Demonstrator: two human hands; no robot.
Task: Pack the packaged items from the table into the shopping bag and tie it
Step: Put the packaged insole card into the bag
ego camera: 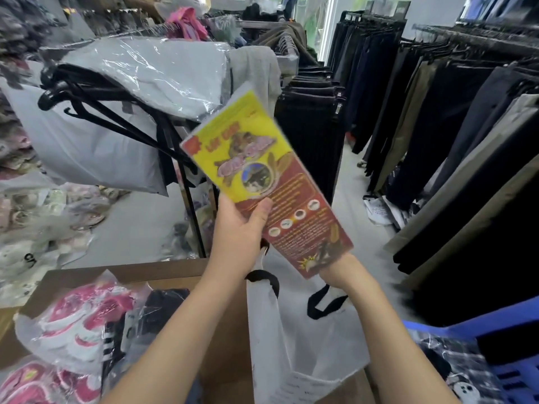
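A flat yellow and red printed package is held up in the air, tilted, above a white shopping bag with black handles. My left hand grips the package's left edge, thumb on its front. My right hand is mostly hidden behind the package's lower end and seems to hold it there. The bag hangs below both hands over a brown table. Pink and white packaged items and a dark packaged item lie on the table at the left.
A clothes rail with black hangers and plastic-wrapped grey garments stands ahead on the left. Racks of dark trousers fill the right. A blue plastic chair with a patterned package is at the lower right. Piled packets cover the floor at the left.
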